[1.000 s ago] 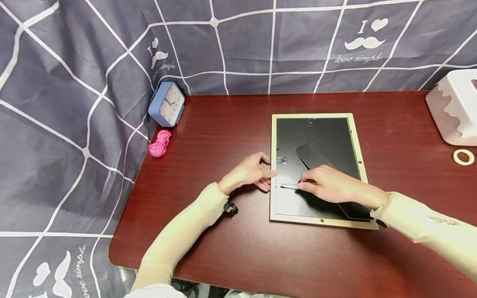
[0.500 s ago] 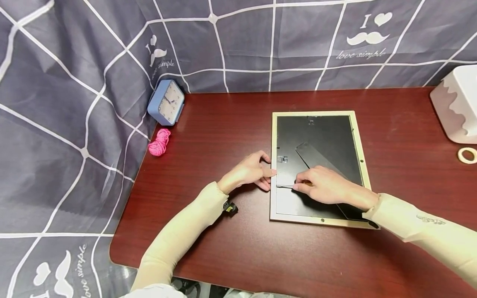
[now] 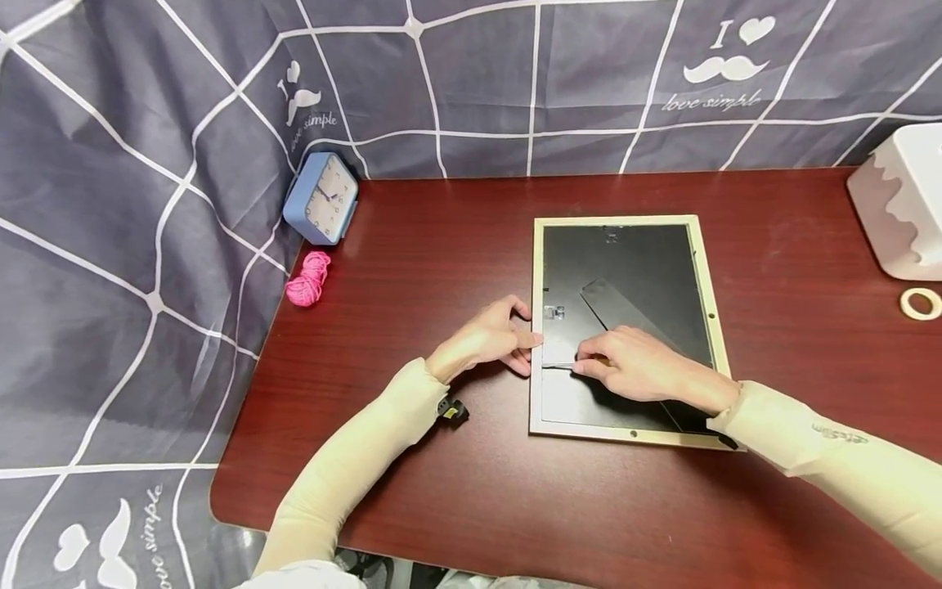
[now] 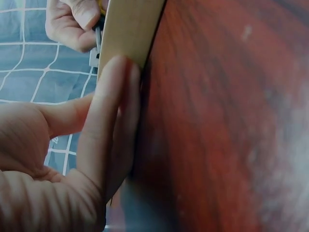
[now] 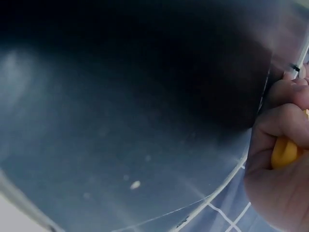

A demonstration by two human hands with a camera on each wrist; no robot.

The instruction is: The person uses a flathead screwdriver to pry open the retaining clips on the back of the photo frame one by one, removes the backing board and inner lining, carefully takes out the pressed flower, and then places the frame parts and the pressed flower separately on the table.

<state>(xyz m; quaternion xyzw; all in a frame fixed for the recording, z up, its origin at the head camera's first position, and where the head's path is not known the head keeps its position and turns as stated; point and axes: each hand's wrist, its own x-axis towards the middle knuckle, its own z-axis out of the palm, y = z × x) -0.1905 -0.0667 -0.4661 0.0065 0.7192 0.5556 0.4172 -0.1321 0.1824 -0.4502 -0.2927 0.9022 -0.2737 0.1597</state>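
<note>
A picture frame (image 3: 625, 327) is laid face down on the desk (image 3: 441, 245), its black backing board turned upward and its folding stand lying flat across the back. The backing board is seen seated inside the pale border, so the back is judged not yet opened. One retaining tab at the left inner edge is being worked on; the small fittings elsewhere along the border appear untouched, though they are too small to be read for certain.

The frame's left edge is steadied by the left hand (image 3: 489, 339), whose straight fingers (image 4: 113, 111) are pressed flat against the pale wood with nothing enclosed in the grip. A thin tool (image 3: 562, 366) with a yellow handle (image 5: 284, 152) is held in the curled fingers of the right hand (image 3: 633, 364), and its metal tip is pointed at the left inner edge of the frame.

Well apart from the work, a blue clock (image 3: 321, 199) and a pink cord bundle (image 3: 309, 279) are found at the far left corner, while a white box (image 3: 901, 204) and a tape roll (image 3: 920, 303) are seen at the right edge. The reach toward the frame's lower part is partly covered by the right forearm; otherwise nothing is seen lying between the hands and the frame.
</note>
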